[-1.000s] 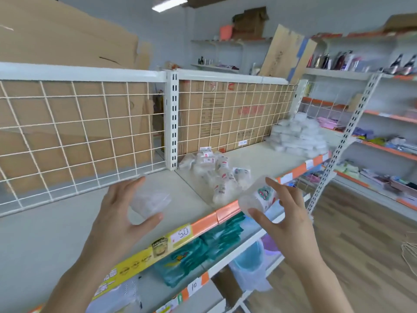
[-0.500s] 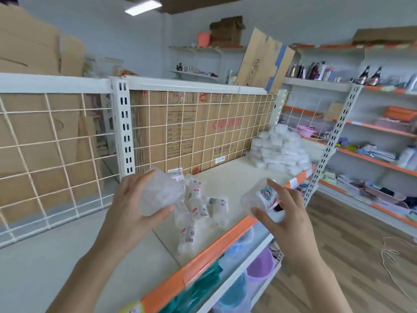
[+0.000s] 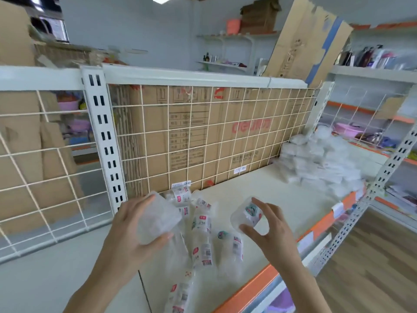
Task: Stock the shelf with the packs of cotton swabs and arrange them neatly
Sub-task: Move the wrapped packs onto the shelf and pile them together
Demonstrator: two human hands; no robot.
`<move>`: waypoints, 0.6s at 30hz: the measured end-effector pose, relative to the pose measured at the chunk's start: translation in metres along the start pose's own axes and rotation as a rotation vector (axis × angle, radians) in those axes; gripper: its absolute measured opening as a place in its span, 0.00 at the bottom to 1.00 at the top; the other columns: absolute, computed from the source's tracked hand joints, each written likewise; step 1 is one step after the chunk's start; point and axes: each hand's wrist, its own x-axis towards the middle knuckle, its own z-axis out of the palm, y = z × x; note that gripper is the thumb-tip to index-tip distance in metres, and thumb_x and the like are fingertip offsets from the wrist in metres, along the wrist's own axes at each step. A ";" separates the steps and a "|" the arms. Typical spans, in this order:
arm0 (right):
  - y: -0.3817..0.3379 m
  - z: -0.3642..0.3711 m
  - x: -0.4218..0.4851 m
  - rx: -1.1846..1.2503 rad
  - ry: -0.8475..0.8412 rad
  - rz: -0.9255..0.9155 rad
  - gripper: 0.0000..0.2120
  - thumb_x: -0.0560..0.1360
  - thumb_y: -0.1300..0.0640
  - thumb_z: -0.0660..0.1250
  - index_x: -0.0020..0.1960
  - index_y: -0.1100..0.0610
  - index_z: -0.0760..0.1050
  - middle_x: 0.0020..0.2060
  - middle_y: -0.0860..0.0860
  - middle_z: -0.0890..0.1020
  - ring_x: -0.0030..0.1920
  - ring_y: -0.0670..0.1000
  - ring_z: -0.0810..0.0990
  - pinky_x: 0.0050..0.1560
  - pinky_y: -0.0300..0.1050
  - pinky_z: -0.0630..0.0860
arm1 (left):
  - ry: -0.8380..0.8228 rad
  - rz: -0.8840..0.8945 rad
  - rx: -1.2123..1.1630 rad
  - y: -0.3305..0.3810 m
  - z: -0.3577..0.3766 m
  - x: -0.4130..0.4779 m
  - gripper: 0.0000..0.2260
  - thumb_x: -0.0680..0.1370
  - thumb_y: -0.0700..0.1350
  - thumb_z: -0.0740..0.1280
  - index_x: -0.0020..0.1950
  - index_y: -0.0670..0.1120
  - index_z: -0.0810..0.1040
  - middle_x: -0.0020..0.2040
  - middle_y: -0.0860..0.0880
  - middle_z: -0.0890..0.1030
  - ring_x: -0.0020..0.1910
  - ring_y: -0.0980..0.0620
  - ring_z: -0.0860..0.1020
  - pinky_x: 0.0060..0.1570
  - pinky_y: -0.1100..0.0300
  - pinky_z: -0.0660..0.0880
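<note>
A small shop: slotted white uprights (image 3: 106, 141) carry a shelf (image 3: 259, 190) with an orange price strip (image 3: 320, 227) along its front edge, wire grid (image 3: 191, 132) at its back, bottles (image 3: 370, 57) on neighbouring racks (image 3: 372, 73), cartons (image 3: 248, 136) behind.

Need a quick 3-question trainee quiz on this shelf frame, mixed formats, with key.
1. True or false: the left hand grips a clear pack, and the right hand pinches a labelled pack.
2. Where does the loose pile of packs lie? A) on the floor B) on the shelf C) in a basket
3. Fill in: behind the wire grid stands a cardboard ____.
Key: 1 true; 2 B; 3 box.
</note>
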 end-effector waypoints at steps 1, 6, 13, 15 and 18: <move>0.006 0.008 0.011 0.004 -0.022 -0.002 0.30 0.68 0.47 0.74 0.67 0.45 0.68 0.56 0.44 0.70 0.51 0.43 0.73 0.38 0.30 0.67 | 0.004 -0.019 0.018 -0.001 0.004 0.002 0.37 0.62 0.69 0.63 0.69 0.61 0.64 0.64 0.62 0.66 0.63 0.64 0.63 0.56 0.66 0.62; 0.032 0.043 0.066 0.012 -0.176 -0.017 0.30 0.69 0.45 0.73 0.69 0.44 0.66 0.58 0.44 0.69 0.50 0.41 0.71 0.43 0.36 0.69 | 0.086 -0.135 0.061 0.005 0.026 0.014 0.35 0.62 0.67 0.64 0.68 0.64 0.64 0.63 0.67 0.64 0.63 0.63 0.65 0.57 0.67 0.62; 0.068 0.083 0.106 0.027 -0.388 -0.054 0.32 0.69 0.47 0.73 0.69 0.45 0.66 0.62 0.50 0.69 0.60 0.50 0.72 0.46 0.39 0.70 | 0.256 -0.273 0.099 0.029 0.053 0.018 0.32 0.65 0.60 0.75 0.65 0.67 0.64 0.61 0.71 0.64 0.63 0.70 0.64 0.55 0.80 0.60; 0.074 0.090 0.112 -0.001 -0.453 -0.105 0.32 0.69 0.46 0.73 0.70 0.44 0.64 0.63 0.50 0.67 0.61 0.50 0.71 0.50 0.41 0.72 | 0.302 -0.312 0.124 0.035 0.061 0.016 0.32 0.65 0.54 0.76 0.64 0.67 0.64 0.61 0.71 0.64 0.62 0.71 0.65 0.55 0.81 0.60; 0.079 0.091 0.122 0.003 -0.530 -0.158 0.32 0.71 0.45 0.71 0.71 0.43 0.62 0.68 0.50 0.63 0.64 0.50 0.69 0.56 0.43 0.72 | 0.356 -0.350 0.175 0.041 0.069 0.011 0.34 0.65 0.52 0.76 0.66 0.64 0.65 0.62 0.69 0.63 0.61 0.73 0.64 0.55 0.83 0.58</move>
